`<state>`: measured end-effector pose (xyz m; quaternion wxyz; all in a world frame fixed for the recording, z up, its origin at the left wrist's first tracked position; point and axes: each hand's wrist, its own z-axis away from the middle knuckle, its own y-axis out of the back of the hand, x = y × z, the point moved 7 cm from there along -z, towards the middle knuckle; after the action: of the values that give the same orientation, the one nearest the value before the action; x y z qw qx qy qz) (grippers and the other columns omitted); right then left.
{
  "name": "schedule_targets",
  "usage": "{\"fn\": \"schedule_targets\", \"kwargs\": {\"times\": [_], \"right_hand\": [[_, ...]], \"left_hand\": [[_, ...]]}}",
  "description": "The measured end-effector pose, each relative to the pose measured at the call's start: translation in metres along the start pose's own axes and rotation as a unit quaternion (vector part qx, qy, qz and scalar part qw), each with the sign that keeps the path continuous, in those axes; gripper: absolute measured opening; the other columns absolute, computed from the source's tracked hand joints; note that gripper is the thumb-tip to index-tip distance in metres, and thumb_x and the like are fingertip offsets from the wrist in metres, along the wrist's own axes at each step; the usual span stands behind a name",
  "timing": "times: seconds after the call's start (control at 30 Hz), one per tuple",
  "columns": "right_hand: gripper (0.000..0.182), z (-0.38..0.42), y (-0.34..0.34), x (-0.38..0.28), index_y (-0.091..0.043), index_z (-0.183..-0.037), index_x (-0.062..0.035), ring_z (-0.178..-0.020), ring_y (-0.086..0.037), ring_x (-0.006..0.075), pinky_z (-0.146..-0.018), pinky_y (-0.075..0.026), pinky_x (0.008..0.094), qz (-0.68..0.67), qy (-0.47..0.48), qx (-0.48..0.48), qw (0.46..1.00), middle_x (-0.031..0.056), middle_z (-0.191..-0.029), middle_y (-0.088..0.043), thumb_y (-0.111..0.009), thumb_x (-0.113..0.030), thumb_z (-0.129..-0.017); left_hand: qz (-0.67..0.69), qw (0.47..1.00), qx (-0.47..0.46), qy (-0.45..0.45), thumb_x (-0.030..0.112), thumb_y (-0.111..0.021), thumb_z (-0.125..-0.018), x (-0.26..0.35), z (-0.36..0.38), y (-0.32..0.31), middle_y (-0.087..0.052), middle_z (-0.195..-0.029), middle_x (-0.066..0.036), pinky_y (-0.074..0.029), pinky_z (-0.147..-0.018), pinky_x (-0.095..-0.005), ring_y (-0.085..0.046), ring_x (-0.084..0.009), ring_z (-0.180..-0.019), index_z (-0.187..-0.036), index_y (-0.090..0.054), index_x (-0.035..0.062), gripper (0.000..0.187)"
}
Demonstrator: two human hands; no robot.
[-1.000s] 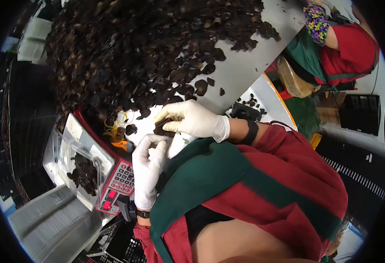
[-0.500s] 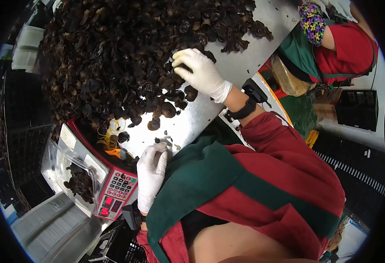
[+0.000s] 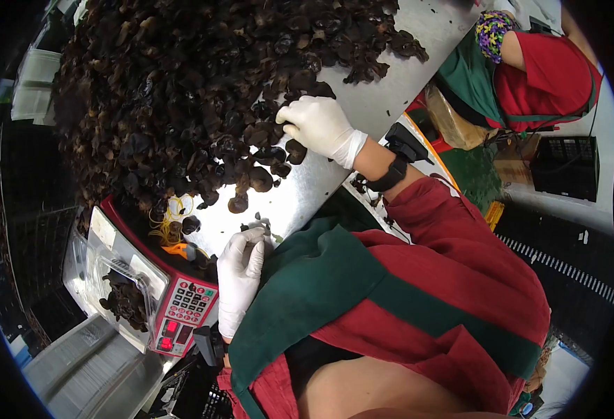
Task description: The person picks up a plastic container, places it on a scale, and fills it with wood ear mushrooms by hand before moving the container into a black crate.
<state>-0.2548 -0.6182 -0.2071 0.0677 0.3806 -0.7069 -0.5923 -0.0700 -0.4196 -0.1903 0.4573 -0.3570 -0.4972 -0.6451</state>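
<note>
A big heap of dark wood ear mushrooms (image 3: 181, 91) covers much of the metal table (image 3: 408, 77). My right hand (image 3: 321, 129), in a white glove, is at the near edge of the heap with its fingers curled in; what they may hold is hidden. By the table's near edge, my gloved left hand (image 3: 240, 276) has its fingers bent together, close to small dark mushroom scraps. Its fingertips hide anything inside them. Left of this hand stands a red weighing scale (image 3: 192, 304), with a clear plastic box (image 3: 97, 279) holding mushrooms (image 3: 127, 300) on its pan.
An orange-handled tool (image 3: 180, 250) and yellow rubber bands (image 3: 167, 222) lie beside the scale. Stacked clear containers (image 3: 87, 366) stand at lower left. A co-worker in a red top (image 3: 548, 77) is at upper right, near a black crate (image 3: 565, 164).
My right hand has shifted slightly down and right, and its fingers have drawn closer together. My left hand stays in nearly the same spot. The view has moved a little.
</note>
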Motion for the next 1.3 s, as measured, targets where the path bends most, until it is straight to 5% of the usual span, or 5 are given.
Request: {"fn": "schedule_targets", "kwargs": {"times": [0.23,0.57,0.8,1.0,1.3], "right_hand": [[0.012,0.012,0.055,0.033,-0.072,-0.096,-0.0045,-0.065,-0.050,0.0030,-0.060,-0.042,0.0221,-0.338,-0.175,-0.016,0.925,-0.0051,-0.067,-0.058,-0.073,-0.009,-0.085],[0.020,0.087,0.130,0.100,-0.072,-0.101,-0.0049,-0.062,-0.054,0.0077,-0.060,-0.046,0.0258,0.016,-0.272,-0.122,0.954,0.0018,-0.071,-0.061,-0.068,-0.005,-0.081],[0.029,0.023,0.016,-0.047,-0.071,-0.103,-0.0123,-0.069,-0.061,0.0225,-0.064,-0.051,0.0339,-0.147,0.033,0.059,0.987,0.0046,-0.078,-0.061,-0.079,-0.023,-0.077],[0.018,-0.008,-0.003,-0.051,-0.069,-0.090,-0.0149,-0.087,-0.064,0.0238,-0.073,-0.053,0.0376,-0.163,-0.035,-0.036,0.985,0.0016,-0.088,-0.064,-0.075,-0.027,-0.078],[0.076,-0.057,-0.054,-0.122,-0.052,-0.141,-0.0339,-0.142,-0.032,0.0367,-0.108,-0.033,0.0648,-0.022,0.132,-0.090,0.987,0.0131,-0.158,-0.031,-0.077,-0.056,-0.073]], "left_hand": [[-0.046,0.999,0.006,-0.004,0.002,-0.062,-0.094,0.002,0.002,0.005,-0.070,-0.105,-0.012,-0.055,-0.085,-0.0309,-0.069,-0.0197,-0.095,-0.105,-0.065,-0.0001,0.012],[-0.016,1.000,-0.020,0.012,0.008,-0.062,-0.098,-0.011,-0.003,-0.002,-0.069,-0.109,-0.009,-0.052,-0.086,-0.0263,-0.064,-0.0122,-0.095,-0.108,-0.065,-0.0003,0.013],[0.013,1.000,-0.009,0.016,0.001,-0.062,-0.095,-0.004,0.003,-0.004,-0.069,-0.116,-0.013,-0.055,-0.086,-0.0293,-0.068,-0.0177,-0.095,-0.106,-0.064,0.0001,0.011],[0.018,0.999,0.026,0.034,0.005,-0.062,-0.098,-0.013,0.023,0.010,-0.068,-0.109,-0.009,-0.050,-0.088,-0.0273,-0.064,-0.0142,-0.097,-0.111,-0.064,-0.0019,0.015],[0.023,0.999,0.021,0.020,0.001,-0.060,-0.097,-0.015,0.023,0.004,-0.066,-0.103,-0.009,-0.050,-0.086,-0.0274,-0.062,-0.0136,-0.092,-0.110,-0.064,-0.0029,0.014]]}}
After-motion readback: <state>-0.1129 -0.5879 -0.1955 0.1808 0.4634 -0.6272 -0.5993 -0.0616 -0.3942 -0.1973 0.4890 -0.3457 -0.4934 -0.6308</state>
